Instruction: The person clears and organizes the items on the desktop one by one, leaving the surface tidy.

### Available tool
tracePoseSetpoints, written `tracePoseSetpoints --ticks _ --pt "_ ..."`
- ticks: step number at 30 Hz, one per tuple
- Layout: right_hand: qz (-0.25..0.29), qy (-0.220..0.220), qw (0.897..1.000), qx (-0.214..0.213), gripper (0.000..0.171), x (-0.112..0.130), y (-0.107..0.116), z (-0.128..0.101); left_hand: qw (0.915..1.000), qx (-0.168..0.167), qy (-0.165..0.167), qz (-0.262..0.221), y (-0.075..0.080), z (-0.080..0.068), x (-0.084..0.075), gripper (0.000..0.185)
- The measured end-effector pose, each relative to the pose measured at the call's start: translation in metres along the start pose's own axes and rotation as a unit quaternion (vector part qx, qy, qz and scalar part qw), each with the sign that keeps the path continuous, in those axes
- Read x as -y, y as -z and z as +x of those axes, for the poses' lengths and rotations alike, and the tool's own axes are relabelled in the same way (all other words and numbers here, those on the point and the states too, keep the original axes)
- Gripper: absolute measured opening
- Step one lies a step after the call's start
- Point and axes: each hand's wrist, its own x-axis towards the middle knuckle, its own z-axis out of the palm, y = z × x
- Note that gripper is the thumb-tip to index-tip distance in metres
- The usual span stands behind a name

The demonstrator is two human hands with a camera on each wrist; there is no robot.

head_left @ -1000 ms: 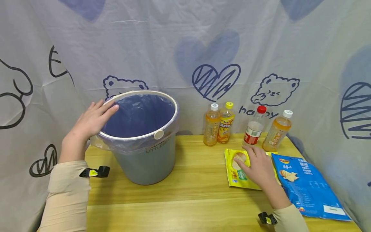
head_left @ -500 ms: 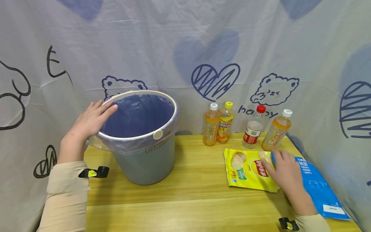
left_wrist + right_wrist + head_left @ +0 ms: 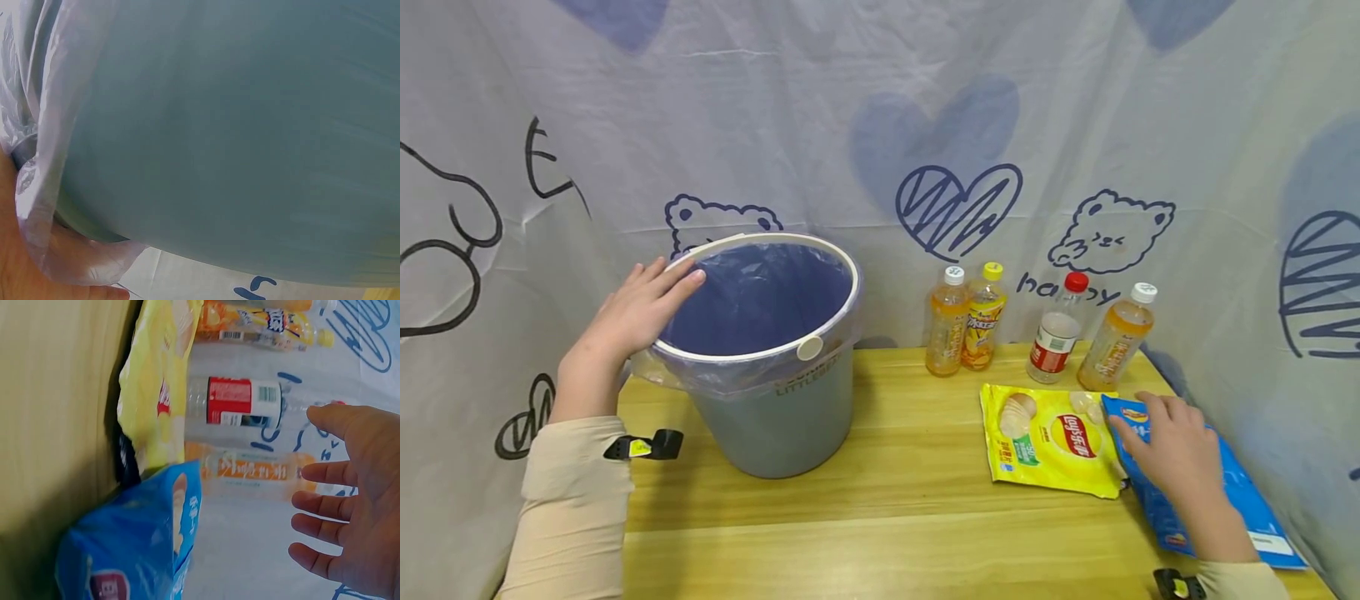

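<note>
Head view: left hand (image 3: 638, 312) laid flat on the near-left rim of the blue-grey bin (image 3: 782, 408), fingers straight and resting along the white ring (image 3: 811, 347) that clamps the clear liner bag (image 3: 752, 300). Bin upright on the left half of the wooden desk (image 3: 887, 500). Right hand (image 3: 1176, 450) spread loosely over the top of the blue chip bag (image 3: 1240, 492), fingers relaxed, nothing gripped; whether touching or just above cannot be told. Blue bag flat at the desk's right edge, just beside the yellow chip bag (image 3: 1048, 446), edges meeting. Four bottles upright along the curtain behind: two orange ones (image 3: 949, 333) (image 3: 983, 327) side by side, a clear one with a red cap (image 3: 1057, 335), another orange one (image 3: 1114, 346).

Left wrist view: bin wall (image 3: 250, 137) filling the picture, liner bag (image 3: 50, 187) hanging over it, edge of the left hand (image 3: 15, 262) pressed against the plastic.

Right wrist view: right hand (image 3: 356, 506) open, fingers (image 3: 325, 506) spread apart and holding nothing, over the blue chip bag (image 3: 131, 550); yellow chip bag (image 3: 156, 381) next to it, red-labelled bottle (image 3: 244, 403) beyond.
</note>
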Motion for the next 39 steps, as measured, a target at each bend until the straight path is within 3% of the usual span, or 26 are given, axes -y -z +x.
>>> tracePoseSetpoints --ticks 17,25,39 --pt "-0.011 -0.021 0.999 0.032 0.072 -0.053 -0.007 0.007 1.0000 -0.004 0.000 -0.002 0.000 -0.001 0.000 0.077" --pt "-0.023 -0.006 0.997 0.072 0.078 -0.073 -0.015 0.013 1.0000 -0.003 -0.002 -0.001 -0.001 -0.001 0.000 0.077" --pt "-0.021 0.033 0.989 0.140 0.076 -0.100 -0.025 0.051 1.0000 -0.005 -0.001 0.002 -0.001 -0.002 -0.002 0.077"
